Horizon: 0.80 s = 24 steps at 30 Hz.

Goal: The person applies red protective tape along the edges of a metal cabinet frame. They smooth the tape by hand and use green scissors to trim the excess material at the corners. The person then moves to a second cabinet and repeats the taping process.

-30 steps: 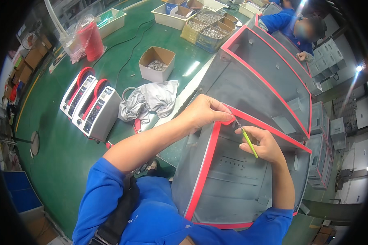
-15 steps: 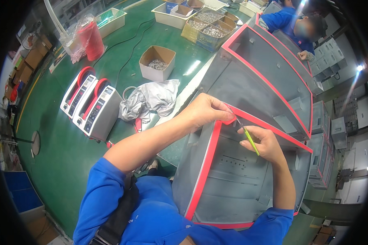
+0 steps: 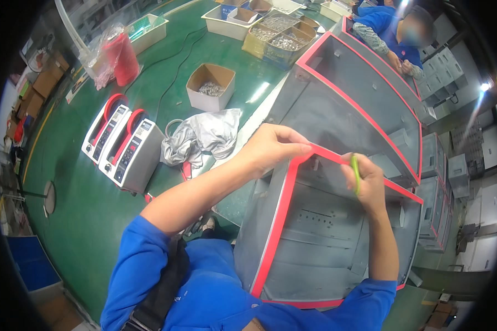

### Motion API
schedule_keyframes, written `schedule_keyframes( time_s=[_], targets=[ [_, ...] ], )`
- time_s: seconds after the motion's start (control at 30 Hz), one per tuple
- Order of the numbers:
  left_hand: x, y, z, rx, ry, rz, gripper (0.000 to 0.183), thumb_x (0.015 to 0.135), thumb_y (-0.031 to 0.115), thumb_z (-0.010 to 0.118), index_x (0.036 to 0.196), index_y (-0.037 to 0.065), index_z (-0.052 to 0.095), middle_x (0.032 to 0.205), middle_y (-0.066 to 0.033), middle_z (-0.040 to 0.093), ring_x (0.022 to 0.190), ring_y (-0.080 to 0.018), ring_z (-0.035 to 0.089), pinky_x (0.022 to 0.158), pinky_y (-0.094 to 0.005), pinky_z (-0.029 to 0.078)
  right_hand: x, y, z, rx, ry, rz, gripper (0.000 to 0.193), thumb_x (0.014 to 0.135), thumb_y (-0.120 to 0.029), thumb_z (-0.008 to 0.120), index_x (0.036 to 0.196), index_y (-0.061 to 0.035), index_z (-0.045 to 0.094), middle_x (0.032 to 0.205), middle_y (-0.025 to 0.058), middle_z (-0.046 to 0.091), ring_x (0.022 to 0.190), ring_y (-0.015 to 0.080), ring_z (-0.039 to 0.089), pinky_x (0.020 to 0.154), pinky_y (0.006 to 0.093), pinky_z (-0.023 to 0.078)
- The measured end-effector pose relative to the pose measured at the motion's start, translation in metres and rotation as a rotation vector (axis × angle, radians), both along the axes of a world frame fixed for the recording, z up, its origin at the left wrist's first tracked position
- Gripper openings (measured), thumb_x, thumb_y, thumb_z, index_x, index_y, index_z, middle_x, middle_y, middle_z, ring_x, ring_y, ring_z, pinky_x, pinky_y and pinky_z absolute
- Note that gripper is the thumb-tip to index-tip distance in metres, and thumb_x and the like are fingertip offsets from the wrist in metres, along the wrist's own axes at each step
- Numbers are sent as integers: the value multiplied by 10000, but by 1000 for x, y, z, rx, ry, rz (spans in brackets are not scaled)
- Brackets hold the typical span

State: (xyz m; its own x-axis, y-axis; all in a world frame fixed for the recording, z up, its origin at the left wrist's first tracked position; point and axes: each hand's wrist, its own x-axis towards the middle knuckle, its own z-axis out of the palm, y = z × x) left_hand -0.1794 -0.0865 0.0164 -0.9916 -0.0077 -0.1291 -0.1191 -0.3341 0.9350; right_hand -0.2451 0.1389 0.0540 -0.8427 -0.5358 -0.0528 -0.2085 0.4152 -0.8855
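My left hand (image 3: 276,148) is closed in a pinch at the near box's upper left corner, thumb and forefinger on the red tape (image 3: 321,151) that runs along the rim. My right hand (image 3: 367,182) is closed around a slim green-handled tool (image 3: 355,174) beside the same rim, right of the left hand. The tool's thin metal end, visible earlier, does not show now. The open grey metal box (image 3: 315,248) in front of me has red tape around its edges, and its inside shows a row of small holes.
Another red-edged grey box (image 3: 315,107) stands just beyond, and a co-worker (image 3: 392,36) in blue sits past it. On the left are two white tape machines (image 3: 130,157), a crumpled grey cloth (image 3: 207,135), a carton of small metal parts (image 3: 211,94) and a red roll (image 3: 121,58) in plastic.
My right hand has moved right and slightly up, taking the tool away from the corner. The red tape end that curled below my left fingers now lies flatter. The co-worker's hands have come together.
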Motion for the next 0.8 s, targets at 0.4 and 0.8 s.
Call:
schedule_keyframes(
  time_s=[0.4, 0.8],
  targets=[
    [-15, -10, -14, -181, 0, 158, 271, 749, 251, 694, 898, 32, 633, 734, 13, 574, 581, -31, 441, 483, -172, 286, 8, 16, -23, -67, 11, 34, 274, 769, -93, 674, 1017, -22, 580, 647, -57, 493, 578, 11, 423, 535, 171, 336],
    [-11, -29, -32, -602, 376, 87, 149, 748, 129, 682, 838, 18, 641, 757, 0, 609, 650, -55, 507, 587, -202, 409, 10, 10, -27, -120, -62, 65, 303, 769, -85, 677, 1043, -15, 567, 670, -36, 533, 603, 16, 463, 564, 178, 371]
  ],
)
